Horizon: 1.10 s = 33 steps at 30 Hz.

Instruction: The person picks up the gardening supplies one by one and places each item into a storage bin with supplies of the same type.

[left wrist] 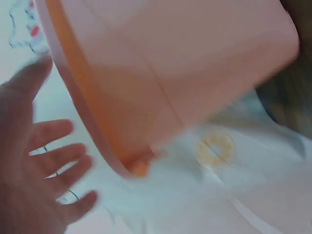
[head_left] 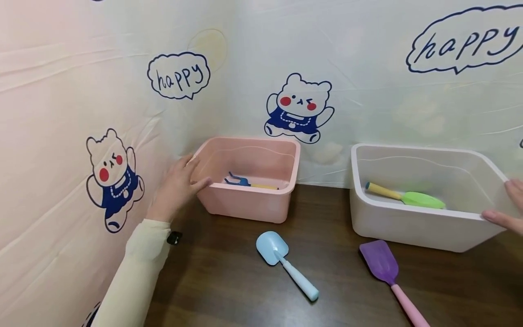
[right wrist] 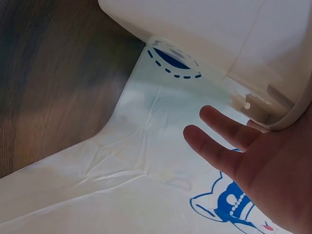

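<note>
My left hand (head_left: 176, 186) is at the left side of a pink bin (head_left: 245, 202), its thumb by the rim. In the left wrist view its fingers (left wrist: 61, 158) are spread and straight beside the bin's wall. At the right end of a white bin (head_left: 412, 227), my right hand (head_left: 510, 213) lays its thumb on the front rim and is partly cut off. The right wrist view has two fingers (right wrist: 214, 146) stretched out below the rim. Inside the pink bin lies a blue fork-like tool with a yellow handle (head_left: 241, 180). A green toy shovel (head_left: 422, 200) with a yellow handle lies in the white bin.
On the brown table (head_left: 220, 281), a light blue toy shovel (head_left: 273, 247) lies in front of the pink bin. A purple shovel (head_left: 380, 261) with a pink handle lies before the white bin. Behind both bins hangs a printed cloth (head_left: 245, 104), also along the left.
</note>
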Motion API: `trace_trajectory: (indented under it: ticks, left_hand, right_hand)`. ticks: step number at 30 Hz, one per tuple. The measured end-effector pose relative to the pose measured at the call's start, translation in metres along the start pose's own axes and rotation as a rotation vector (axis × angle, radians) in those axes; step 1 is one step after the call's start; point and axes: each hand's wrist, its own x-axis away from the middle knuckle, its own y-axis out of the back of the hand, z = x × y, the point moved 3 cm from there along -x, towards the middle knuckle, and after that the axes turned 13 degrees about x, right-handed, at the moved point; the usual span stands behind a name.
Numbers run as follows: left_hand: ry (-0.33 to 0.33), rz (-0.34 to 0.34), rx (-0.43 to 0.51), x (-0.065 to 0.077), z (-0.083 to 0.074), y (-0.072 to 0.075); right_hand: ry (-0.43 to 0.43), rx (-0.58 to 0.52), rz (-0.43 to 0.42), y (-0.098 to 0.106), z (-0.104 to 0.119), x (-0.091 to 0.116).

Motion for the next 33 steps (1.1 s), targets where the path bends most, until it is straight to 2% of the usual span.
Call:
trace_trajectory:
  ticks: [3, 5, 7, 9, 11, 13, 17, 20, 22, 26, 29, 33]
  left_hand:
    - [-0.330, -0.202, 0.021, 0.011, -0.029, -0.007]
    - [-0.535, -0.284, 0.071, 0.022, -0.049, -0.018]
    - [-0.666, -0.292, 0.148, 0.033, -0.067, -0.031]
    - [-0.714, -0.231, 0.219, 0.043, -0.081, -0.046]
    - [-0.694, -0.110, 0.274, 0.051, -0.093, -0.063]
    - [-0.621, 0.044, 0.314, 0.057, -0.102, -0.081]
    - [-0.453, 0.373, 0.267, 0.074, -0.118, -0.118]
    - [-0.420, 0.556, 0.207, 0.092, -0.134, -0.142]
    - [-0.443, 0.630, 0.181, 0.104, -0.145, -0.156]
    - [-0.476, 0.733, 0.116, 0.126, -0.160, -0.176]
    - [-0.476, 0.772, 0.054, 0.135, -0.162, -0.185]
    - [-0.487, 0.759, 0.016, 0.143, -0.158, -0.187]
  right_hand:
    - [0.001, 0.003, 0.025, 0.002, 0.004, -0.002]
    - [-0.023, 0.008, 0.065, 0.003, 0.006, -0.005]
    - [-0.014, -0.002, 0.078, 0.005, 0.008, -0.007]
    - [-0.005, -0.001, 0.085, 0.006, 0.009, -0.009]
    - [0.011, -0.014, 0.081, 0.007, 0.010, -0.011]
    - [0.020, -0.005, 0.078, 0.007, 0.010, -0.012]
    - [0.033, -0.009, 0.071, 0.006, 0.011, -0.011]
    - [0.037, -0.021, 0.063, 0.006, 0.012, -0.010]
    - [0.042, -0.027, 0.049, 0.007, 0.012, -0.009]
    - [0.046, -0.044, 0.024, 0.006, 0.010, -0.008]
    - [0.044, -0.069, 0.001, 0.004, 0.007, -0.007]
    - [0.038, -0.082, -0.006, 0.003, 0.006, -0.006]
